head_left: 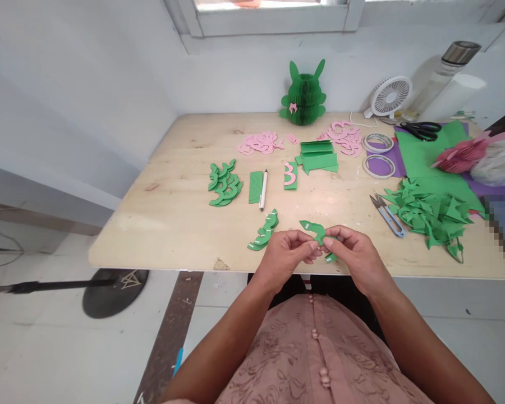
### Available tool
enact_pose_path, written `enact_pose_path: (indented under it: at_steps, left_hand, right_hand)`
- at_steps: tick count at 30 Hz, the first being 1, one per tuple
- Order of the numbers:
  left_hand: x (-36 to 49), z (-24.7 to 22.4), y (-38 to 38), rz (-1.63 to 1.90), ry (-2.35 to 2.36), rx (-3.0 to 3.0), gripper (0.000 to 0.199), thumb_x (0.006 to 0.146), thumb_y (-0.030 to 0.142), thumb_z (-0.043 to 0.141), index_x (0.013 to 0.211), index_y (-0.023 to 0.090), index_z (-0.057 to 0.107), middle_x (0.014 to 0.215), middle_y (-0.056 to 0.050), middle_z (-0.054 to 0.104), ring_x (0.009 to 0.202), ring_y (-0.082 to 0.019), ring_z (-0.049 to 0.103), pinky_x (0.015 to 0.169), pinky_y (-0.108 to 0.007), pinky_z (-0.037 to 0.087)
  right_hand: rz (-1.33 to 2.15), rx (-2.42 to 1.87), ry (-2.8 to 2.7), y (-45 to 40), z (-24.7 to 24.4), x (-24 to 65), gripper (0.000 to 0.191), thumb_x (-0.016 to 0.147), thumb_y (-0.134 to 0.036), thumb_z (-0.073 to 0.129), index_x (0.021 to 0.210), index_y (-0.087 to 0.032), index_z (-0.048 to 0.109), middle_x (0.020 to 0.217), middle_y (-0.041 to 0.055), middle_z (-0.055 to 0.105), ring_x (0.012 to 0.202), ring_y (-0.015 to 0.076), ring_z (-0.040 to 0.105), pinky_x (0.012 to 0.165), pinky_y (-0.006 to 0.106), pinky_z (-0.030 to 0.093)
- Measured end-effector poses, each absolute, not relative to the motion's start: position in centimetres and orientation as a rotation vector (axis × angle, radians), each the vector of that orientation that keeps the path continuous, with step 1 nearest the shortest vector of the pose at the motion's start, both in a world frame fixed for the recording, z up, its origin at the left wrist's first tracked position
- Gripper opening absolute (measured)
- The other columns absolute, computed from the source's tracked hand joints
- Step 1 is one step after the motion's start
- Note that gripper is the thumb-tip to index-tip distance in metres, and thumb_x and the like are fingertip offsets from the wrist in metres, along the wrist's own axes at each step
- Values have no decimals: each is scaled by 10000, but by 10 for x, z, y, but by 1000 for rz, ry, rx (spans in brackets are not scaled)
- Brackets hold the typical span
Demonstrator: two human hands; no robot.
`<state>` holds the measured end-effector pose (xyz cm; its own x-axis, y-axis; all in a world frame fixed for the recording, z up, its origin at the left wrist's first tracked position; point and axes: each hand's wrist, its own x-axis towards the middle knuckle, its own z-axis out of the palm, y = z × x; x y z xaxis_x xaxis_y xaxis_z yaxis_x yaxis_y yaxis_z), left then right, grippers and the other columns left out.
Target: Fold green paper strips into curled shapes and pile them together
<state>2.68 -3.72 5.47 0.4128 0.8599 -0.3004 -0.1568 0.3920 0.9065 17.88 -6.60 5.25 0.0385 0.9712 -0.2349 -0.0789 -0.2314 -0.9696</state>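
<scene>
Near the table's front edge, my left hand (292, 251) and my right hand (350, 249) pinch one curved green paper cutout (315, 230) between thumbs and fingers. White strips of tape show at its upper and lower ends; its middle is partly hidden by my fingertips. Just left of my left hand lies a similar scalloped green cutout (264, 231) with several white tape strips. Farther left is a pile of green paper cutouts (225, 184). A white pen (263, 191) rests against a green paper rectangle (255, 187).
A green honeycomb paper figure (305, 98) stands by the wall. Pink cutouts (261, 142), two tape rolls (379, 166), thread snips (388, 216), green scraps (433, 210), black scissors (421, 131), a small white fan (390, 96) and a bottle (441, 78) are about.
</scene>
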Motion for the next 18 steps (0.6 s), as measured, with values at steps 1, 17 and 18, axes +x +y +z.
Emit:
enact_pose_path:
  at_steps: [1,17,18]
  left_hand:
    - [26,54,-37,773,908,941,209,664,334,714,665,132,660,601,-35,658,567,-125,586,570,-246,479]
    - [28,51,-40,853,933,961,165,655,267,729,749,157,651,717,-16,660,665,-124,580,636,-241,457]
    - [29,51,-40,869,922,965,168,656,260,729,767,158,654,752,-20,667,698,-128,585,663,-243,457]
  right_hand:
    - [1384,-1344,-1022,-66,52,179,207,716,-359,675,812,-179,639,702,-8,632,652,123,557,636,249,439]
    - [1241,-1501,-1198,-68,54,177,194,736,-357,611,785,-170,626,683,-1,595,637,127,517,595,246,417]
    - [1239,-1508,-1199,-68,54,177,186,736,-351,609,784,-172,625,676,-5,587,630,123,510,586,241,413]
